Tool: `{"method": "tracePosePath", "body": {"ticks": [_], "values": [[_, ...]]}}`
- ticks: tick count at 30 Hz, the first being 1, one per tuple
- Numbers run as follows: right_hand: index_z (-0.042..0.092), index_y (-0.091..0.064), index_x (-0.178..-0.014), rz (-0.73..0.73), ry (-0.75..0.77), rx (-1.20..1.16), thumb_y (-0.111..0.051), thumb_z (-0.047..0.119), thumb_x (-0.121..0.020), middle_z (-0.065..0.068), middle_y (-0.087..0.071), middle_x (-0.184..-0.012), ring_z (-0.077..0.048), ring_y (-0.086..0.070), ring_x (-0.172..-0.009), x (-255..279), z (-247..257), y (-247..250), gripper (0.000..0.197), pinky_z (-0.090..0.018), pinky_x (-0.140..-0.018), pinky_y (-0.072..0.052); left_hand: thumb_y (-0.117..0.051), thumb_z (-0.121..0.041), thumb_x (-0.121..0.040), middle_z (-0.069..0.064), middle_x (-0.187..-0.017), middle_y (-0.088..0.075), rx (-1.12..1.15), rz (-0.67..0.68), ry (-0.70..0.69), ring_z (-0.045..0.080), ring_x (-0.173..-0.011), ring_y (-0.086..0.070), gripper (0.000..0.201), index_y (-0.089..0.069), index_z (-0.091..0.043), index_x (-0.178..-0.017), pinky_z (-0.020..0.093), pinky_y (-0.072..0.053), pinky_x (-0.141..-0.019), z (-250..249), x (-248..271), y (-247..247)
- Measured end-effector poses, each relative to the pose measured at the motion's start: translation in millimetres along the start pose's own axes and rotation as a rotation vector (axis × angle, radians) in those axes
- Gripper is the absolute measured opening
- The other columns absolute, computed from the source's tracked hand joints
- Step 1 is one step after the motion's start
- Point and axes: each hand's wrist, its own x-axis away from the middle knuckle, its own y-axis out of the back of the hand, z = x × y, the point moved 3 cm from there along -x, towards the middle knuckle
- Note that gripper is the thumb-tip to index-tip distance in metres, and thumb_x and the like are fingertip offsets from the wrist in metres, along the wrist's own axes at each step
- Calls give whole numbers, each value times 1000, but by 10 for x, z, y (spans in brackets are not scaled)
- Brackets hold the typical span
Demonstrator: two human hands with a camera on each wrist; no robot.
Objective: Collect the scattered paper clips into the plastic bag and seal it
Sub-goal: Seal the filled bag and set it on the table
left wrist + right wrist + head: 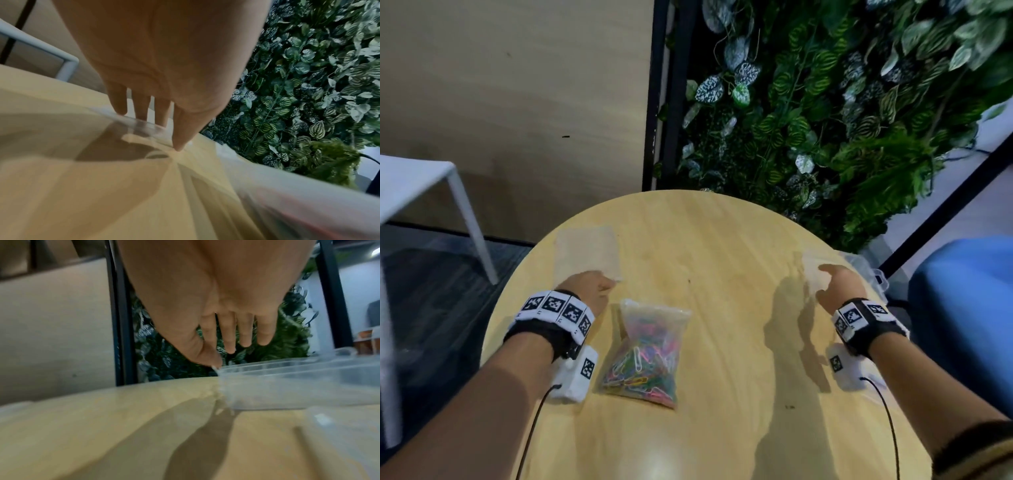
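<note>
- Head view: the plastic bag (645, 353), packed with coloured paper clips (640, 368), is seen lying on the round wooden table (722, 342) just right of the left wrist, held by neither hand. No loose clips can be made out on the table, so the collecting step is judged done; whether the bag's top strip is pressed shut cannot be told.
- The left hand (589, 291) is found above an empty clear bag (587, 251), beyond the filled one; the right hand (837, 286) is well apart to the right, at a clear plastic box (873, 274).
- The next move is judged to call for both hands to be brought back to the filled bag's top edge, which is to be pinched and run along its length.
- Left wrist view: straight fingers (180, 129) are shown, with the index tip on the clear film, nothing being gripped.
- Right wrist view: relaxed fingers (246, 331) are shown, with the thumb and forefinger at the box rim (267, 365); a pinch cannot be confirmed, a detail lost from overhead.
</note>
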Motion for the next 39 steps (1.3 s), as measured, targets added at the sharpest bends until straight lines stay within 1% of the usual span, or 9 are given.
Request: {"method": "tracePosePath", "body": {"ticks": [3, 8, 13, 21, 25, 28, 31, 35, 39], "values": [[14, -53, -134, 227, 19, 184, -51, 15, -93, -5, -58, -124, -21, -54, -115, -162, -181, -96, 41, -29, -100, -40, -53, -13, -95, 6, -144, -54, -4, -48, 47, 31, -125, -56, 39, -61, -14, -133, 38, -46, -105, 57, -13, 20], [20, -67, -116, 127, 187, 166, -43, 15, -96, -7, -68, -114, -26, -61, -94, -140, 40, -183, 31, -25, -73, -40, -52, 1, -92, 8, -151, -46, 99, -274, -41, 30, -134, -48, 50, -53, -8, -141, 36, -37, -113, -54, 61, 268], [16, -71, -103, 218, 408, 53, -49, 15, -88, -8, -72, -100, -29, -65, -96, 434, 659, -292, 26, -31, -78, -52, -64, 4, -86, 2, -139, -59, 197, -485, -303, 23, -126, -56, 46, -64, -10, -130, 26, -35, -110, -539, 455, 626], [22, -75, -104, 362, 571, -286, -61, 30, -89, 2, -74, -103, -14, -66, -93, 1745, 852, -436, 23, -23, -82, -50, -64, 9, -85, 0, -122, -70, 349, -339, -612, 12, -113, -63, 40, -75, -14, -115, -4, -29, -98, -1305, 1271, 318], [19, -64, -99, 93, 366, -601, -78, 30, -74, 3, -63, -107, -8, -64, -85, 1915, 441, -196, 30, -19, -71, -50, -58, 10, -88, 2, -115, -73, 351, -242, -712, 12, -108, -65, 40, -76, -15, -113, 9, -41, -97, -1468, 1551, 34], [23, -46, -125, 34, 454, -601, -79, 33, -72, 6, -45, -128, -8, -52, -107, 1939, 226, -51, 63, -22, -85, -46, -54, 8, -89, -3, -112, -72, 338, -146, -757, 12, -106, -65, 42, -75, -21, -110, 17, -46, -95, -1583, 1680, -141], [21, -55, -127, 110, 659, -476, -63, 30, -89, 4, -57, -130, -11, -54, -115, 1961, 232, -101, 40, -26, -94, -45, -54, 0, -90, -8, -104, -68, 415, -46, -756, 15, -100, -65, 33, -64, -29, -102, 38, -53, -91, -1740, 1704, -249], [15, -61, -84, 130, 559, -547, -53, 14, -94, 6, -61, -73, -7, -53, -64, 1873, 196, -158, 14, -23, -66, -35, -65, -16, -89, -1, -111, -59, 408, 49, -590, 18, -101, -61, 39, -46, -31, -120, 38, -52, -92, -1872, 1644, -362], [12, -67, -106, 207, 480, -629, -50, 9, -94, 4, -64, -96, -10, -58, -85, 1701, 33, -139, 21, -12, -69, -41, -54, -16, -96, 9, -96, -67, 239, 90, -515, 27, -87, -64, 32, -48, -27, -126, 38, -52, -77, -1901, 1536, -477]]}}
